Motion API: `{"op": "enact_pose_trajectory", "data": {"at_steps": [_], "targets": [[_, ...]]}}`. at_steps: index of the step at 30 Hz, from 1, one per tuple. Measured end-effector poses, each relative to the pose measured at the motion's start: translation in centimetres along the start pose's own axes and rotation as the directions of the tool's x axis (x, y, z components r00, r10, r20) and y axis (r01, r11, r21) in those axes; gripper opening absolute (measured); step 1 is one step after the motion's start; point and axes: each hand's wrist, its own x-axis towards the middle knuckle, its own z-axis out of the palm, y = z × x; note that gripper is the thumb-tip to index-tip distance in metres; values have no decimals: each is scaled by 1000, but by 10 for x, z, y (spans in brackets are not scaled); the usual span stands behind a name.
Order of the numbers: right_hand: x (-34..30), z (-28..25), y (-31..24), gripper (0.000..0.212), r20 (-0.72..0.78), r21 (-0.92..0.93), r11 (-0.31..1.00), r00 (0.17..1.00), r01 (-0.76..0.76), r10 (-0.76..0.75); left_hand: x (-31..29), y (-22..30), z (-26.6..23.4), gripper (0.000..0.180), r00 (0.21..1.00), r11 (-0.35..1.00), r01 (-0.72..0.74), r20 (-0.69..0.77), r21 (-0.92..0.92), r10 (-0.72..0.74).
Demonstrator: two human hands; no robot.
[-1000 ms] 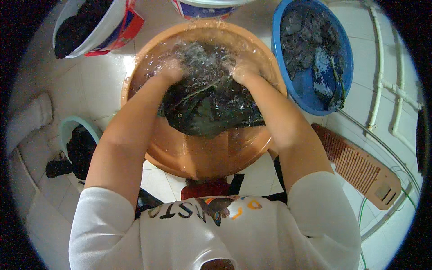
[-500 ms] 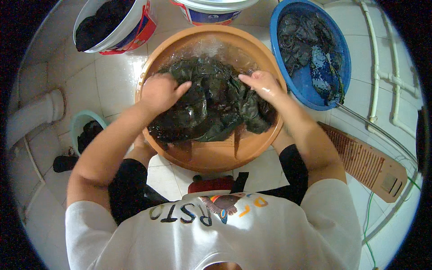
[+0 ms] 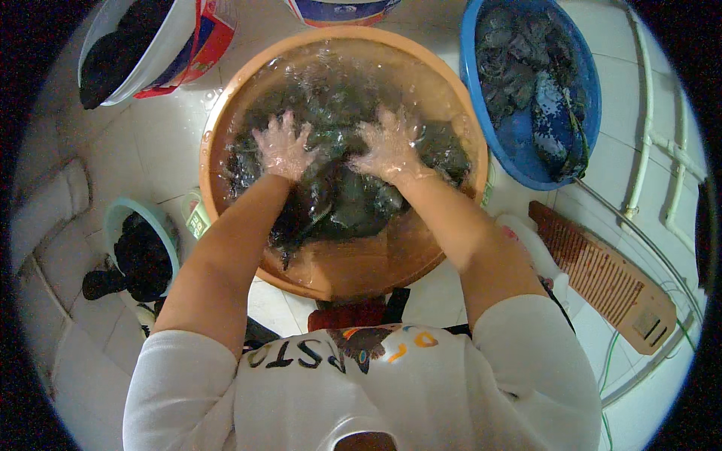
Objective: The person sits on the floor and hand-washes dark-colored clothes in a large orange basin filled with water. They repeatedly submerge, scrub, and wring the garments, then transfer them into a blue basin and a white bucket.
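An orange basin (image 3: pixel 331 286) of water stands on the floor in front of me, with dark wet clothes (image 3: pixel 353 199) soaking in it. My left hand (image 3: pixel 284 144) lies on the left part of the clothes, fingers spread, wet at the water's surface. To its right, my right hand (image 3: pixel 387 144) presses on the same clothes with its fingers splayed. Neither hand grips the cloth. Both forearms reach straight over the basin's near rim. Water covers part of the far cloth, so its shape is hard to make out.
At right sits a blue basin (image 3: pixel 481 113) holding dark wet garments; below it leans a brown washboard (image 3: pixel 602 278). A white bucket (image 3: pixel 180 60) of black clothes stands far left, another bucket (image 3: pixel 342 11) behind the basin. A pale green basin (image 3: pixel 171 225) with dark cloth is at left.
Both hands have moved inward from the sides of the clothes and opened flat on them. The clothes have sunk and spread, with more water over their far part.
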Motion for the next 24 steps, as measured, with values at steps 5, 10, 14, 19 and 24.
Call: {"op": "enact_pose_trajectory", "data": {"at_steps": [5, 10, 14, 19, 24], "targets": [[22, -15, 11, 58, -31, -72, 997, 1000, -2, -1, 41, -8, -11, 33, 992, 986, -122, 14, -113, 124], [49, -40, 23, 64, 11, 97, 993, 998, -62, 62, 73, -29, -2, 35, 980, 864, -195, -63, -464, 187], [41, -57, 34, 62, -117, 898, 439, 982, 40, 149, 48, -44, -29, 50, 979, 622, -203, -156, -756, 130], [-26, -70, -6, 45, -77, 802, 592, 997, 76, -24, -3, -39, -117, 50, 976, 886, -33, 178, -462, 128], [-88, -70, -69, 23, 15, 291, 787, 819, 545, -573, 26, -17, -88, 47, 863, 716, -458, -458, -527, 215]]}}
